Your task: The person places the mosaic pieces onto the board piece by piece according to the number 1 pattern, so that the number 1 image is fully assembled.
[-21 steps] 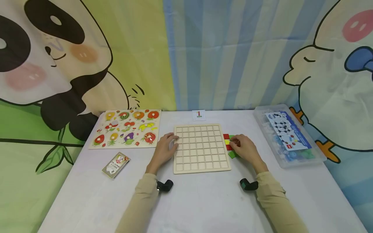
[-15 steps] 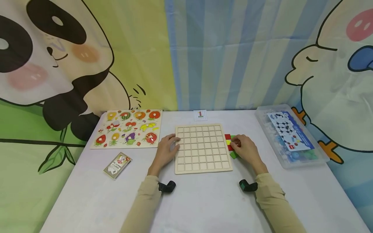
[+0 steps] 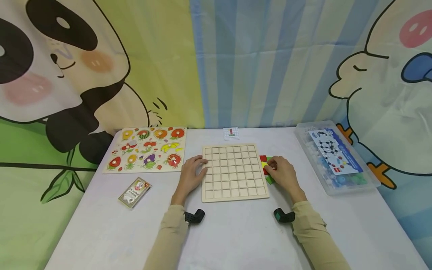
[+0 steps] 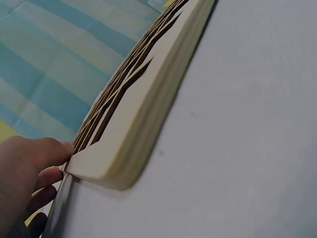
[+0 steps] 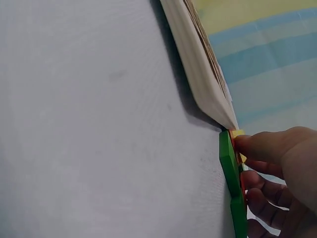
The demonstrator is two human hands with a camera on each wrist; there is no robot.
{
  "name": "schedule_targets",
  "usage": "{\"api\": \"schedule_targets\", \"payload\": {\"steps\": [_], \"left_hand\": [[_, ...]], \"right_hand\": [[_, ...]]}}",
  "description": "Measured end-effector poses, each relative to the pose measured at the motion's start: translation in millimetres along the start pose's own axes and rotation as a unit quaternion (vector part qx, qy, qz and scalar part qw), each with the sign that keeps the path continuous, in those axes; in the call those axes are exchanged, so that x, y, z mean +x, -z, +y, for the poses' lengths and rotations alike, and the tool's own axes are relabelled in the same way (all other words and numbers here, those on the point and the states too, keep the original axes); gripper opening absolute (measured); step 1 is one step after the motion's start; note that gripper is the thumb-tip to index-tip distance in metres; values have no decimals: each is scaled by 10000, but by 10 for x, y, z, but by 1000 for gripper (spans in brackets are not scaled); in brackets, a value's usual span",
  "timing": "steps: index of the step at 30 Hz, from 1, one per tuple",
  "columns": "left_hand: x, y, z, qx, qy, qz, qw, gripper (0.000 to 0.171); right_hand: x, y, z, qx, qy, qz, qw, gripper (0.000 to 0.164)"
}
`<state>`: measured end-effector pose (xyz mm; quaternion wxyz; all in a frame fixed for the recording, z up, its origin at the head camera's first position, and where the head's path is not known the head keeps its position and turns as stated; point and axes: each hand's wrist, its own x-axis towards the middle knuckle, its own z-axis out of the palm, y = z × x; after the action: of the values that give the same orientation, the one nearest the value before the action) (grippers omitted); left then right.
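Observation:
A pale wooden grid board (image 3: 229, 173) lies flat, its square cells bare. My left hand (image 3: 192, 174) rests at its left edge, thumb (image 4: 57, 151) on the frame and the other fingers beside it. At the board's right side, my right hand (image 3: 283, 173) bends over a small group of flat square tiles. The thumb (image 5: 257, 145) and forefinger pinch at a tile among the red and yellow ones; the hand partly hides which. A red tile (image 3: 262, 158), a yellow tile (image 3: 263, 164) and a green tile (image 3: 269, 179) show around the fingertips.
A small card (image 3: 231, 133) with a coloured grid figure lies behind the board. Back left is a fruit puzzle board (image 3: 158, 153), with a playing-card box (image 3: 135, 192) in front of it. A transparent plastic case (image 3: 337, 157) of blue and green parts stands at right.
The right thumb and forefinger have shifted slightly toward the nearer red tile. My left hand stays at the board's edge, and the board has not moved on the table.

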<state>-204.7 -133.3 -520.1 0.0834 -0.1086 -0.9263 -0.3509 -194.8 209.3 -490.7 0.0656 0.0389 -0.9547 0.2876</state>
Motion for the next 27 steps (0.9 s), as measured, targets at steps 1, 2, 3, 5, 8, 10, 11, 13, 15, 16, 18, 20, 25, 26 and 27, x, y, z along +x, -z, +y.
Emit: {"api": "schedule_targets", "payload": {"steps": [1, 2, 3, 5, 8, 10, 11, 13, 15, 16, 18, 20, 25, 26, 27], "left_hand": [[9, 2, 3, 0, 43, 11, 10000, 26], [15, 3, 3, -5, 77, 32, 10000, 26], [17, 5, 4, -31, 97, 61, 9999, 26], [15, 6, 3, -84, 132, 116, 9998, 26], [8, 2, 4, -194, 129, 204, 9995, 25], [4, -7, 9, -272, 133, 253, 9992, 24], [3, -13, 14, -335, 133, 283, 9989, 24], [-5, -29, 24, -411, 135, 332, 9985, 23], [-17, -47, 32, -450, 185, 373, 9981, 22], [-22, -56, 38, -485, 179, 409, 9978, 22], [-31, -74, 49, -430, 117, 458, 9980, 21], [-35, -90, 56, -330, 43, 512, 9981, 21], [-51, -119, 65, -40, -158, 625, 9979, 20], [-53, -122, 66, -10, -180, 649, 9977, 19], [-57, -126, 68, 17, -210, 670, 9975, 19]], "right_hand": [[4, -2, -7, 86, -33, -6, 10000, 19], [7, -3, -9, 183, -47, -10, 9998, 18], [9, -5, -7, 270, -54, -18, 9996, 18], [9, -3, 2, 461, -70, -57, 9989, 18], [12, 15, 35, 767, -127, -106, 9969, 20], [23, 31, 52, 1010, -247, -118, 9945, 20], [32, 38, 61, 1124, -289, -125, 9932, 20], [56, 45, 63, 1352, -378, -164, 9900, 20], [88, 45, 53, 1515, -371, -210, 9875, 20], [106, 42, 43, 1576, -329, -234, 9867, 21], [143, 35, 15, 1702, -255, -283, 9847, 21], [181, 24, -27, 1778, -142, -316, 9835, 21], [274, -30, -160, 1954, 146, -537, 9792, 22], [294, -47, -183, 1993, 170, -590, 9780, 22], [315, -64, -207, 2032, 186, -650, 9768, 22]]}}
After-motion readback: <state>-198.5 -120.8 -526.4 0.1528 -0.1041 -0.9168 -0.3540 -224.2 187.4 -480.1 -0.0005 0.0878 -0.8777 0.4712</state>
